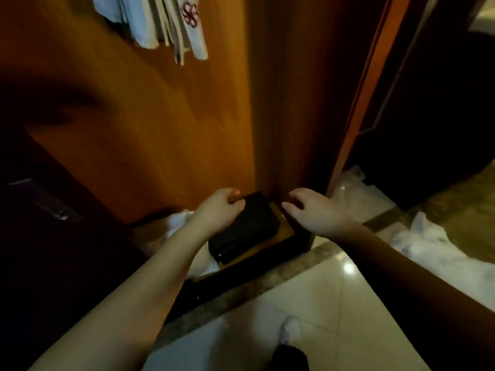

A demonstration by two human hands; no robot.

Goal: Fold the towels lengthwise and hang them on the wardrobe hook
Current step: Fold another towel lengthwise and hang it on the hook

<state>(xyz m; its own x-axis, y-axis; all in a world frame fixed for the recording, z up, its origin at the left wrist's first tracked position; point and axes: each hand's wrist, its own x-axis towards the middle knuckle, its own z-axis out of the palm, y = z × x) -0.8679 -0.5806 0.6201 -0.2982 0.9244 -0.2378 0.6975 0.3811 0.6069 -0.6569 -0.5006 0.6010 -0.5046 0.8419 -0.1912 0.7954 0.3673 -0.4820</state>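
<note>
Upper left: several pale towels, one with a red flower motif, hang bunched against the orange wardrobe panel; the hook itself is out of sight. This part of the task appears done. Centre: the left hand curls its fingers over the far edge of a dark box, a white cloth just beside it. The right hand hovers half-open, holding nothing. Right: crumpled white fabric on the floor possibly remains unfolded.
</note>
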